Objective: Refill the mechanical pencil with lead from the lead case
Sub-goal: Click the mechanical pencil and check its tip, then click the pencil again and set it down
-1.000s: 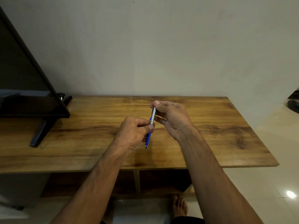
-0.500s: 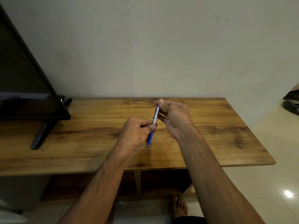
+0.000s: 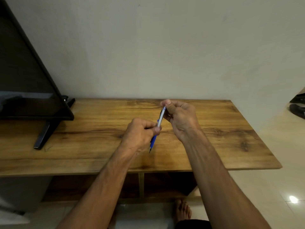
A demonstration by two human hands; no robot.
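The mechanical pencil (image 3: 160, 118) has a blue lower barrel and a silver upper part. It is held above the wooden table (image 3: 231, 138), tilted, tip pointing down toward me. My left hand (image 3: 140, 134) is closed around its middle. My right hand (image 3: 179, 118) pinches the silver top end between thumb and fingers. The lead case is not visible; it may be hidden inside a hand.
A black TV (image 3: 29, 83) on a stand (image 3: 43, 136) fills the table's left part. The wall stands right behind the table. Shelves show under the tabletop, a bare foot (image 3: 182, 212) on the tiled floor, dark objects (image 3: 297, 106) at the far right.
Both hands, with the pencil, have shifted slightly to the right and a little away from me. The grip on the pencil looks the same.
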